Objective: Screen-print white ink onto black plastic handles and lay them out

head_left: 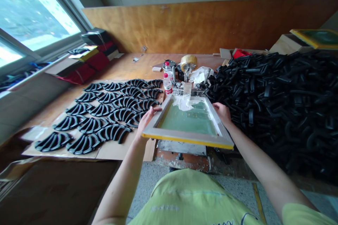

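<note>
A screen printing frame (187,137) with a green mesh (187,121) is in front of me, its near edge yellow and raised over the metal base plate (182,147). My left hand (146,121) grips the frame's left side, the fingers partly hidden beneath it. On the opposite side my right hand (223,113) is closed around the far part of the right edge. White ink (183,104) is smeared on the far end of the mesh. A clamp (194,92) spattered with white stands at the frame's far end.
Rows of curved black plastic parts (99,108) lie on cardboard (111,151) at left. A big heap of black parts (264,98) fills the right. Red-capped bottles (167,83) and a tape roll (188,61) stand behind the frame. Boxes (89,63) sit near the window.
</note>
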A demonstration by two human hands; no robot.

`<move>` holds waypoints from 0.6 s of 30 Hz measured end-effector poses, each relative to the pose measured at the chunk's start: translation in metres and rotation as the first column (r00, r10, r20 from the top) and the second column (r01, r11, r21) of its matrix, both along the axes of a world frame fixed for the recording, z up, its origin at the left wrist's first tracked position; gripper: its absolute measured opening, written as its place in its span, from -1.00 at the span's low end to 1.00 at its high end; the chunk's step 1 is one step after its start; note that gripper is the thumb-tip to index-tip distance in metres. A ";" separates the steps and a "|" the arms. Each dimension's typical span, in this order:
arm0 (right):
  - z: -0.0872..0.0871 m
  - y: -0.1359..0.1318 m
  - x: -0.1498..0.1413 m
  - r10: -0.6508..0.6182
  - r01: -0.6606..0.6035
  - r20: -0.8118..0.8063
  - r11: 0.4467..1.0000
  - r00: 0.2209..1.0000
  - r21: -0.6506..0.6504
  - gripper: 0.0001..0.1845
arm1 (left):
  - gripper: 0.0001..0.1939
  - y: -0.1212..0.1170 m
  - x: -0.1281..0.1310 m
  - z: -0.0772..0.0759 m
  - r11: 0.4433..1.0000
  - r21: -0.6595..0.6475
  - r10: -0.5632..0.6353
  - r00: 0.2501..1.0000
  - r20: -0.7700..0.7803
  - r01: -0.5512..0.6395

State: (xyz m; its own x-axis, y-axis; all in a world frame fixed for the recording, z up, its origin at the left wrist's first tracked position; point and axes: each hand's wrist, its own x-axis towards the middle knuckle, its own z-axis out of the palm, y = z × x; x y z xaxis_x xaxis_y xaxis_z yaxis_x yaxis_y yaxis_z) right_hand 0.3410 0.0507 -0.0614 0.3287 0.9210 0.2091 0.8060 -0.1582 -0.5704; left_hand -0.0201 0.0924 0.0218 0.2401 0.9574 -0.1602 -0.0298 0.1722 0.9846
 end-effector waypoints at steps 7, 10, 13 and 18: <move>0.030 0.082 -0.054 0.246 -0.282 0.267 0.953 0.932 0.108 -0.45 | -0.17 -0.020 -0.008 -0.087 0.975 -0.220 -0.078 0.985 -0.157 0.042; 0.024 0.099 -0.082 0.347 -0.336 0.324 0.938 0.880 -0.090 -0.74 | -0.13 -0.018 -0.004 -0.117 0.976 -0.218 -0.053 0.987 -0.150 0.019; 0.015 0.098 -0.087 0.375 -0.330 0.336 0.926 0.864 -0.184 -0.90 | -0.17 -0.015 -0.005 -0.132 0.977 -0.210 -0.052 0.991 -0.126 0.024; 0.012 0.082 -0.089 0.270 -0.204 0.437 0.960 0.858 -0.192 -0.80 | -0.21 -0.014 -0.009 -0.139 0.976 -0.216 -0.052 0.989 -0.142 0.021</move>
